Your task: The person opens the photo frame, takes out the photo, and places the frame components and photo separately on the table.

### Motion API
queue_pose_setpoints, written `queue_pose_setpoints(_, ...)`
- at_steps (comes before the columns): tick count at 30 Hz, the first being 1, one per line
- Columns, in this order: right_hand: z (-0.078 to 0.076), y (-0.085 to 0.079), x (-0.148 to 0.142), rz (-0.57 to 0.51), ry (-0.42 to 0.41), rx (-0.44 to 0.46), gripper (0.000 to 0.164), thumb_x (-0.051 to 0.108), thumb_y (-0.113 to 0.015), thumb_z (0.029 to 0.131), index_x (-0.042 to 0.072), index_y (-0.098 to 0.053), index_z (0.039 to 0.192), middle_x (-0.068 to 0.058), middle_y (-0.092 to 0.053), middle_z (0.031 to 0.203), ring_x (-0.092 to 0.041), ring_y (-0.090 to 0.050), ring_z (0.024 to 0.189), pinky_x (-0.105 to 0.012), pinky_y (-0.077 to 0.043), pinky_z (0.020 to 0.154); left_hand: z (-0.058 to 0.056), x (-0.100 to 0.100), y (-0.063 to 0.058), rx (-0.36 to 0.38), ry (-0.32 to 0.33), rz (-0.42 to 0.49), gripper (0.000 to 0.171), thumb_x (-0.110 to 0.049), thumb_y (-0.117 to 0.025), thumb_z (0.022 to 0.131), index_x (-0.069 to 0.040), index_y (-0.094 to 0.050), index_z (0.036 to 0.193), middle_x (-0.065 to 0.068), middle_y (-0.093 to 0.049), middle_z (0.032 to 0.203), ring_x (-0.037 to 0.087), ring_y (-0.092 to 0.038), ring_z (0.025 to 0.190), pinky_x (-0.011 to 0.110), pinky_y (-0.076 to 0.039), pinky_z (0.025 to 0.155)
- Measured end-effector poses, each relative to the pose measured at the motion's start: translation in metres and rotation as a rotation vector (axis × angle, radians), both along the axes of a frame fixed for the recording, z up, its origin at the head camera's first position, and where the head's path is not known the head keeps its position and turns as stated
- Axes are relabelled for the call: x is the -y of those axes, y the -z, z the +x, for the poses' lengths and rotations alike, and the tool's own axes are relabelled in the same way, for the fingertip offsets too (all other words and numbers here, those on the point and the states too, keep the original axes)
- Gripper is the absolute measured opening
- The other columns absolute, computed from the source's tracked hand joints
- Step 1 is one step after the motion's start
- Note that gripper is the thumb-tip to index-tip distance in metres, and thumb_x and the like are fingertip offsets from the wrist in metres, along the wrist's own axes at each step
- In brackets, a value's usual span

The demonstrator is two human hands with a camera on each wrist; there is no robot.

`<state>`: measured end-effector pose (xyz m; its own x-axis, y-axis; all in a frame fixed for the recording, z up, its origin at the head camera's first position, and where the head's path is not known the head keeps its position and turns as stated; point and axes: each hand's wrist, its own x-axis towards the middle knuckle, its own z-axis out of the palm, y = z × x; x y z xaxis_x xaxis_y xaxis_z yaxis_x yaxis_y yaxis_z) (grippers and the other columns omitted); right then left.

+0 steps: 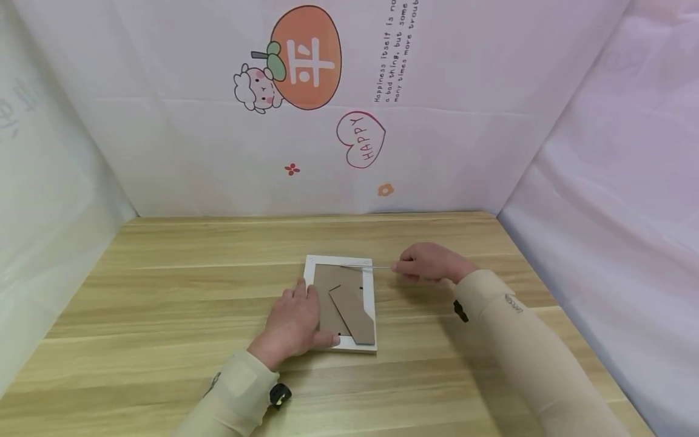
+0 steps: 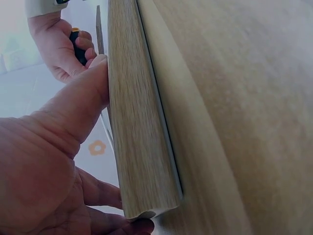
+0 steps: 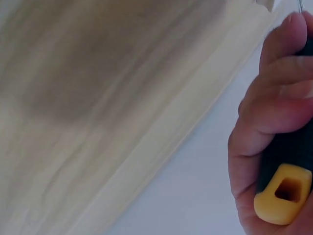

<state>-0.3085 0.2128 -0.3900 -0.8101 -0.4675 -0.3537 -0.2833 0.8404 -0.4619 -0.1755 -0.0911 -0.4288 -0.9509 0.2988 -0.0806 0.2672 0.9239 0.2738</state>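
Note:
A picture frame [image 1: 368, 301] with a white rim lies face down on the wooden table, its brown backing board [image 1: 327, 276] upward. The brown easel stand [image 1: 352, 312] lies folded against that board. My left hand [image 1: 292, 318] grips the frame at its near left, fingers along the left side and thumb at the near edge. To the right of the frame, my right hand [image 1: 431, 262] holds a screwdriver [image 3: 282, 196] with a dark handle and yellow end. The thin metal shaft [image 1: 379, 267] reaches over the far right rim, its tip at the far edge of the board.
The wooden table [image 1: 218, 291] extends around the frame. Behind it hangs a white printed cloth [image 1: 218, 158], with more cloth at both sides. Small dark tabs show on the frame's back, at the right and near edges.

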Motion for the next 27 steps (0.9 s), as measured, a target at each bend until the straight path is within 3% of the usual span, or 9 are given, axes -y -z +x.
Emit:
queue_pose_setpoints(7, -0.009, -0.009, -0.002, -0.012, 0.026, 0.102, 0.049, 0.053, -0.057, 0.092, 0.009, -0.057, 0.073, -0.006, -0.052, 0.07, -0.013, -0.032, 0.045, -0.028, -0.031, 0.043, 0.0, -0.001, 0.0, -0.004, 0.001, 0.001, 0.113, -0.069, -0.071, 0.071, 0.012, -0.037, 0.142, 0.037, -0.027, 0.15, 0.048, -0.04, 0.127, 0.054, -0.039, 0.103)
queue_pose_setpoints(11, -0.009, -0.01, -0.002, -0.009, 0.024, 0.08, 0.048, 0.054, -0.058, 0.091, 0.009, -0.057, 0.072, -0.004, -0.052, 0.069, -0.013, -0.034, 0.046, -0.029, -0.032, 0.045, -0.001, -0.001, 0.0, -0.014, -0.001, 0.002, 0.113, -0.069, -0.071, 0.07, 0.012, -0.038, 0.142, 0.038, -0.028, 0.15, 0.048, -0.041, 0.126, 0.054, -0.04, 0.102)
queue_pose_setpoints(13, -0.006, -0.009, 0.0, 0.02, 0.0, 0.02, 0.047, 0.053, -0.056, 0.093, 0.011, -0.056, 0.071, -0.002, -0.051, 0.066, -0.014, -0.037, 0.048, -0.03, -0.035, 0.048, 0.0, 0.0, 0.0, -0.012, -0.003, 0.003, 0.113, -0.069, -0.071, 0.07, 0.012, -0.038, 0.142, 0.038, -0.028, 0.15, 0.048, -0.041, 0.125, 0.054, -0.04, 0.102)
queue_pose_setpoints(20, 0.015, -0.004, 0.006, 0.218, -0.099, -0.335, 0.043, 0.051, -0.049, 0.097, 0.021, -0.05, 0.066, 0.007, -0.042, 0.058, -0.011, -0.038, 0.055, -0.031, -0.033, 0.053, -0.001, 0.0, 0.001, -0.001, -0.012, -0.011, 0.114, -0.07, -0.07, 0.07, 0.011, -0.037, 0.143, 0.037, -0.027, 0.151, 0.047, -0.04, 0.127, 0.055, -0.039, 0.103)
queue_pose_setpoints(27, 0.038, 0.001, 0.014, 0.259, -0.122, -0.621, 0.039, 0.041, -0.051, 0.097, 0.021, -0.045, 0.065, 0.006, -0.037, 0.052, -0.01, -0.035, 0.049, -0.031, -0.034, 0.045, 0.0, 0.001, 0.002, 0.011, -0.014, -0.016, 0.114, -0.071, -0.07, 0.07, 0.01, -0.037, 0.144, 0.036, -0.027, 0.151, 0.047, -0.039, 0.128, 0.054, -0.038, 0.104)
